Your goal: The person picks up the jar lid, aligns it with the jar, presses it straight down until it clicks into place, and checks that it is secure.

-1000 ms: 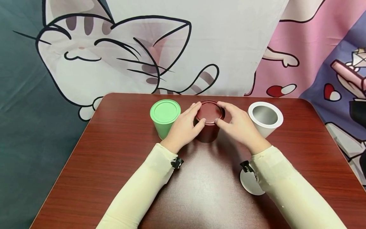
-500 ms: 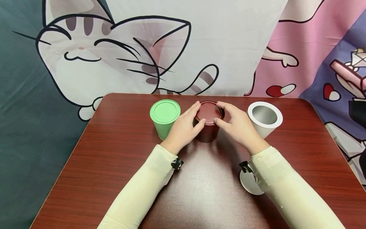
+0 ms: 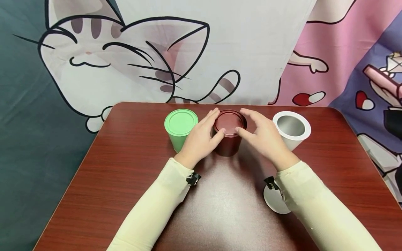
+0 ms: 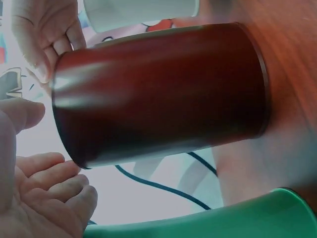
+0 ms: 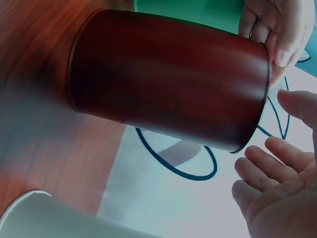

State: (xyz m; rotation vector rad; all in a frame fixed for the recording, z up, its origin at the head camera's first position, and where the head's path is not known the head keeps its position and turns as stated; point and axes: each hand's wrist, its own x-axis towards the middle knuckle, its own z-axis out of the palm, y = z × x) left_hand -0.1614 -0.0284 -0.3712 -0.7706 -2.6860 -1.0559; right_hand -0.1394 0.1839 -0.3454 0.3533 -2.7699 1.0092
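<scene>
A dark red can with a matching lid stands upright at the back middle of the table. My left hand is at its left side, fingers extended and thumb near the front of the rim. On the right, my right hand curves loosely around the lid's edge, with a small gap showing. In the right wrist view its fingers are relaxed and apart from the can. The left wrist view has the left thumb off the rim, its other fingers close beside the can's top edge.
A green can with a green lid stands left of the left hand. To the right is a white can with its top uncovered. A white disc lies on the brown table, partly under the right forearm. A cartoon-print cloth hangs behind.
Both hands have eased slightly outward from the lid, the right hand's fingers more visibly. The cans and the disc have stayed in place.
</scene>
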